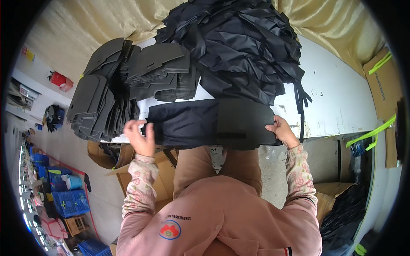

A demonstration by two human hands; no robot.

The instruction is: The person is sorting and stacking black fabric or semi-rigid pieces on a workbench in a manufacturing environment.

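We look down at a white table (pixel 341 98) whose near edge runs across the middle of the view. Most of its top is covered. A big heap of black fabric (pixel 239 42) fills the far middle, and stacks of grey foam panels (pixel 128 85) crowd the left end, some hanging past the table's left corner. The only bare room is on the right, a white stretch running to the far right end.

A dark folded piece (pixel 213 123) lies flat at the near edge, just in front of us, with its front part overhanging the table. Our left hand (pixel 140 136) is at the piece's left end, fingers curled narrowly and pinching that edge. Our right hand (pixel 282 130) grips the right end, thumb on top and fingers under it.

Below the table edge sit open cardboard boxes (pixel 141 170) at the left, beside our knees.
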